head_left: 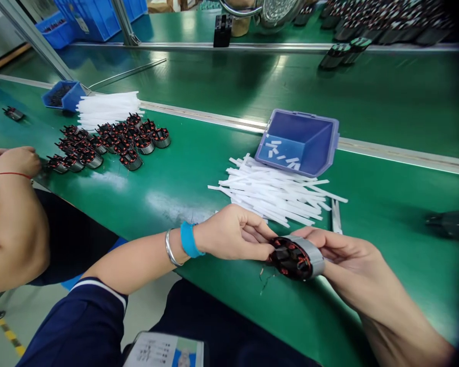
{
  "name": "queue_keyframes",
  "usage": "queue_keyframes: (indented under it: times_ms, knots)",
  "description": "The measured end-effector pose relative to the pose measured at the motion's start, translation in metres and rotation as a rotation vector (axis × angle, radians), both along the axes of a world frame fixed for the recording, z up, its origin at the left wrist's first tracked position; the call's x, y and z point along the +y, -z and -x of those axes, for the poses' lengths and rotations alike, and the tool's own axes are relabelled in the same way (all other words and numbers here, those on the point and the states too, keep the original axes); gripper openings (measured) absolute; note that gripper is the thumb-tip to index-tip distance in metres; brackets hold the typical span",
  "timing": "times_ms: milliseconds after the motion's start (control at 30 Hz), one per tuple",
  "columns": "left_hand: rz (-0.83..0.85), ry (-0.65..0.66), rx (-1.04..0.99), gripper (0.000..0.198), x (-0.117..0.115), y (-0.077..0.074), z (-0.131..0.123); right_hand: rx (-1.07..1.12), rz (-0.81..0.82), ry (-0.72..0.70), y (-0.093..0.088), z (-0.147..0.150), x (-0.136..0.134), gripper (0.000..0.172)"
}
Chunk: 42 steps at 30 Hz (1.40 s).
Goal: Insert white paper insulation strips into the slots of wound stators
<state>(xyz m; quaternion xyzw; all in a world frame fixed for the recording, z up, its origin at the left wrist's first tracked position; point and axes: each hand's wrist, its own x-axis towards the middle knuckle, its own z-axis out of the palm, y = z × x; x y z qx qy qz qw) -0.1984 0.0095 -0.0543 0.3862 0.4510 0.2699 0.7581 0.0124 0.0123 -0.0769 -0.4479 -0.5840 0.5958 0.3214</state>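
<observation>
A motor stator [296, 257], a grey metal ring with black insulation and copper windings inside, is held tilted just over the green bench. My right hand [344, 257] grips its metal rim from the right, thumb and fingers closed around it. On the other side, my left hand [239, 234] pinches at the stator's left edge; whether a small piece sits between those fingertips is hidden. Thin loose wire ends dangle below the left fingertips. Just beyond both hands lies a heap of white strips [275, 191], with metal tweezers or scissors [335, 216] partly showing at its right.
A purple bin [321, 148] with small white pieces stands behind the strips. Several stators [115, 137], more white strips [107, 107] and a blue bin [64, 96] are at the left. A co-worker's arm [17, 219] rests there. A dark object [451, 224] sits far right.
</observation>
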Motion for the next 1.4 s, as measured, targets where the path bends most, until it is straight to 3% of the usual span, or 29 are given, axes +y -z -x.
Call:
queue_keyframes:
  times_ms: [400, 567, 700, 767, 900, 1000, 1133, 1267, 1333, 1400]
  knots:
    - [0.016, -0.018, -0.126, 0.013, 0.006, 0.006, 0.002, 0.028, 0.019, 0.074, 0.002, 0.008, -0.002, 0.032]
    - [0.024, -0.032, -0.239, 0.031, 0.006, 0.010, 0.003, 0.048, -0.119, 0.139, -0.002, 0.014, -0.001, 0.026]
    - [-0.049, -0.103, -0.254, 0.035, 0.008, 0.002, 0.010, 0.048, -0.171, 0.087, -0.004, 0.012, 0.004, 0.016]
    - [-0.108, -0.224, -0.195, 0.032, 0.013, -0.004, 0.018, -0.032, -0.305, 0.107, -0.002, 0.015, 0.006, 0.016]
    - [-0.224, -0.393, -0.108, 0.036, 0.024, -0.015, 0.038, -0.429, -0.863, -0.014, 0.011, 0.038, 0.009, 0.012]
    - [-0.272, -0.397, -0.110, 0.040, 0.027, -0.019, 0.047, -0.608, -1.005, -0.105, 0.021, 0.062, 0.007, 0.012]
    - [-0.207, -0.308, -0.150, 0.038, 0.026, -0.017, 0.046, -0.566, -1.011, -0.072, 0.026, 0.073, 0.007, 0.017]
    - [-0.138, -0.148, -0.175, 0.036, 0.023, -0.011, 0.042, -0.430, -0.971, 0.072, 0.011, 0.048, 0.012, 0.013]
    - [-0.139, -0.066, -0.176, 0.035, 0.021, -0.006, 0.041, -0.268, -0.754, 0.126, -0.004, 0.029, 0.013, 0.013]
    - [-0.153, -0.012, -0.156, 0.032, 0.020, -0.002, 0.038, -0.076, -0.451, 0.090, -0.019, 0.011, 0.012, 0.013]
